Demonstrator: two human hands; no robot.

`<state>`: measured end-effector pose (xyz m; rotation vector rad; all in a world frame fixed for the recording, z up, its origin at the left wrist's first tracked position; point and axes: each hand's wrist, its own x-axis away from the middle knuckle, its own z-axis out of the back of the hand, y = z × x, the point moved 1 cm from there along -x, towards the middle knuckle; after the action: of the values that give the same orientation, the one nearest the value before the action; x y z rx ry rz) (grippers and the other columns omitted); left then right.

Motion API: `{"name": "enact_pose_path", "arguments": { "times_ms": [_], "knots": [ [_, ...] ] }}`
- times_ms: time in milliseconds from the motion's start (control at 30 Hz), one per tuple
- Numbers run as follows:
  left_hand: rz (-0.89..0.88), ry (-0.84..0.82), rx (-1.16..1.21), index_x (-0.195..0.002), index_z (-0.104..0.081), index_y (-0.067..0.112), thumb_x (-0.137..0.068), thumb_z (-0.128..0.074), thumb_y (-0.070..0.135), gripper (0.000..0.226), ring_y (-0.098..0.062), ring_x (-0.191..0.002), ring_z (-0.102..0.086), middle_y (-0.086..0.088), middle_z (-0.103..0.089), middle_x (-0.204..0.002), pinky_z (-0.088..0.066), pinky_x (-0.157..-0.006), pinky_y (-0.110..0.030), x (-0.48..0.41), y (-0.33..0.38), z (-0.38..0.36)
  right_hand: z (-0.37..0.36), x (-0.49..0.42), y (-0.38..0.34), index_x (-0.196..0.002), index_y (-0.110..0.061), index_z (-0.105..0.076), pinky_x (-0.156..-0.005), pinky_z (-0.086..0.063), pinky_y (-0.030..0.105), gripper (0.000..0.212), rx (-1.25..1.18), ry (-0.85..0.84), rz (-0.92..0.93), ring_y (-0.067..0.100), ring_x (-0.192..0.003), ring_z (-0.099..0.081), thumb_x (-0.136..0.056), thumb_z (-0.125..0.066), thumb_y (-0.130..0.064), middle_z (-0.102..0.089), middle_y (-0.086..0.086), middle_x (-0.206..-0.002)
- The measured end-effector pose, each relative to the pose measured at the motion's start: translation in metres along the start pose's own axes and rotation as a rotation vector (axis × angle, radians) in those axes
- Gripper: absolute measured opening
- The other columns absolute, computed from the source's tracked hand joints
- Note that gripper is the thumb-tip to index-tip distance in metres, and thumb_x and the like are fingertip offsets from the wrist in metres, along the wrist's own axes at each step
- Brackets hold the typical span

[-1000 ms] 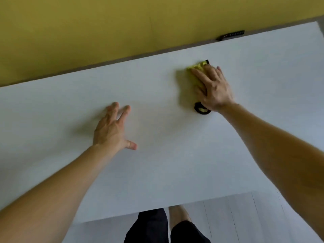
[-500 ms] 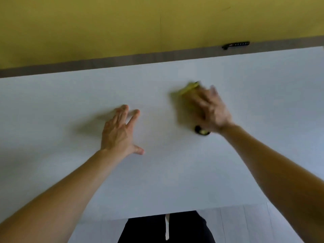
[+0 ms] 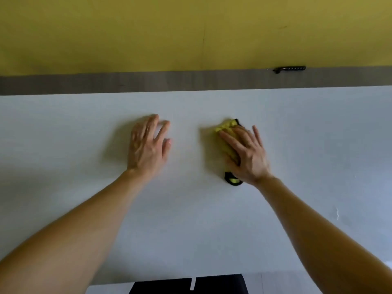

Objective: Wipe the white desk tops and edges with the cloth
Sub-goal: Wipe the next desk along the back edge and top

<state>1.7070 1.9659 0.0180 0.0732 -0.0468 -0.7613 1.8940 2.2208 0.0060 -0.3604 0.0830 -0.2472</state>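
Head view, looking down over a white desk set against a grey strip and a yellow wall. Right hand flat on a yellow, black-trimmed cloth, fingers straight and spread, pressing it onto the desk top just right of centre, with cloth corners peeking out past the fingertips and the wrist. Left hand palm-down on bare desk, fingers extended and slightly parted, gripping nothing, near the cloth but not touching it. Small black fitting up on the grey strip, well apart from both hands.

Probably mid-wipe on the top surface, in the middle band. No telling from here how much of the top or which edges are already done.

Next move, as a judgement: slide the cloth in a steady stroke under even palm pressure, left hand bracing. Carry it out to the far edge by the grey strip, then back to the near edge, folding the cloth over the lip there.
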Motion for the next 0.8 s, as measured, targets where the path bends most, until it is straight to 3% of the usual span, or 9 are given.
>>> {"name": "enact_pose_path", "arguments": {
  "times_ms": [133,200,233,400,500,633,700,767,800],
  "knots": [
    [0.03,0.151,0.1,-0.162,-0.05,0.022,-0.111,-0.044,0.041,0.054,-0.03,-0.164,-0.029,-0.009,-0.034,-0.175,-0.024,-0.129,-0.058,0.003,0.003,-0.023,0.018,-0.011,0.062,-0.16,-0.033,-0.049,-0.121,-0.036,0.062,0.073,-0.04,0.324,-0.668,0.039,-0.136,-0.044,-0.088,-0.058,-0.035,-0.05,0.013,-0.146],
    [0.026,0.204,0.124,-0.16,-0.052,0.019,-0.109,-0.047,0.039,0.055,-0.028,-0.164,-0.03,-0.009,-0.036,-0.174,-0.026,-0.129,-0.059,0.005,0.001,-0.024,0.001,-0.033,0.025,-0.161,-0.03,-0.046,-0.126,-0.028,0.061,0.075,0.007,0.415,-0.905,0.041,-0.141,-0.042,-0.087,-0.057,-0.035,-0.048,0.016,-0.151],
    [0.026,0.214,0.128,-0.16,-0.051,0.017,-0.109,-0.048,0.038,0.055,-0.029,-0.163,-0.03,-0.009,-0.036,-0.174,-0.026,-0.129,-0.059,0.004,0.001,-0.025,-0.012,-0.047,-0.005,-0.162,-0.028,-0.046,-0.13,-0.021,0.06,0.075,0.029,0.416,-0.892,0.043,-0.143,-0.041,-0.088,-0.058,-0.035,-0.047,0.018,-0.152],
    [0.099,0.208,0.106,-0.159,-0.048,0.008,-0.108,-0.051,0.04,0.06,-0.039,-0.159,-0.035,-0.014,-0.033,-0.175,-0.023,-0.13,-0.062,0.005,0.0,-0.033,-0.045,-0.082,-0.093,-0.164,-0.025,-0.047,-0.133,-0.015,0.061,0.067,-0.057,-0.003,0.131,0.043,-0.151,-0.041,-0.1,-0.061,-0.039,-0.051,0.019,-0.155],
    [0.101,0.212,0.121,-0.16,-0.047,0.007,-0.107,-0.052,0.038,0.062,-0.039,-0.163,-0.029,-0.015,-0.032,-0.175,-0.023,-0.129,-0.062,0.005,-0.002,-0.034,-0.019,-0.087,-0.025,-0.165,-0.029,-0.045,-0.134,-0.016,0.058,0.067,0.03,-0.061,0.287,0.037,-0.152,-0.043,-0.102,-0.063,-0.042,-0.051,0.012,-0.159],
    [0.106,0.225,0.151,-0.161,-0.046,0.008,-0.106,-0.052,0.039,0.064,-0.039,-0.164,-0.027,-0.015,-0.032,-0.175,-0.023,-0.13,-0.062,0.006,-0.002,-0.036,0.015,-0.061,0.072,-0.161,-0.031,-0.05,-0.121,-0.037,0.06,0.063,-0.006,0.287,-0.443,0.045,-0.135,-0.048,-0.099,-0.057,-0.039,-0.052,0.017,-0.149],
    [0.107,0.224,0.164,-0.161,-0.047,0.008,-0.106,-0.051,0.039,0.063,-0.039,-0.163,-0.027,-0.015,-0.033,-0.175,-0.023,-0.129,-0.062,0.005,-0.002,-0.035,0.008,-0.069,0.065,-0.161,-0.028,-0.048,-0.121,-0.035,0.06,0.068,0.024,0.436,-0.852,0.045,-0.138,-0.045,-0.094,-0.052,-0.04,-0.048,0.02,-0.152],
    [0.101,0.232,0.169,-0.159,-0.048,0.007,-0.106,-0.05,0.038,0.062,-0.04,-0.162,-0.029,-0.015,-0.034,-0.174,-0.024,-0.129,-0.063,0.005,-0.002,-0.034,-0.012,-0.094,0.012,-0.165,-0.025,-0.042,-0.13,-0.02,0.061,0.074,0.049,0.434,-1.005,0.045,-0.147,-0.039,-0.094,-0.05,-0.044,-0.044,0.022,-0.159],
    [0.095,0.237,0.164,-0.159,-0.049,0.006,-0.106,-0.05,0.038,0.062,-0.041,-0.162,-0.03,-0.016,-0.036,-0.173,-0.025,-0.128,-0.063,0.004,-0.002,-0.034,-0.023,-0.108,-0.022,-0.166,-0.025,-0.041,-0.133,-0.015,0.06,0.073,0.045,0.399,-0.919,0.043,-0.15,-0.037,-0.096,-0.051,-0.045,-0.044,0.022,-0.16]
  ]
}}
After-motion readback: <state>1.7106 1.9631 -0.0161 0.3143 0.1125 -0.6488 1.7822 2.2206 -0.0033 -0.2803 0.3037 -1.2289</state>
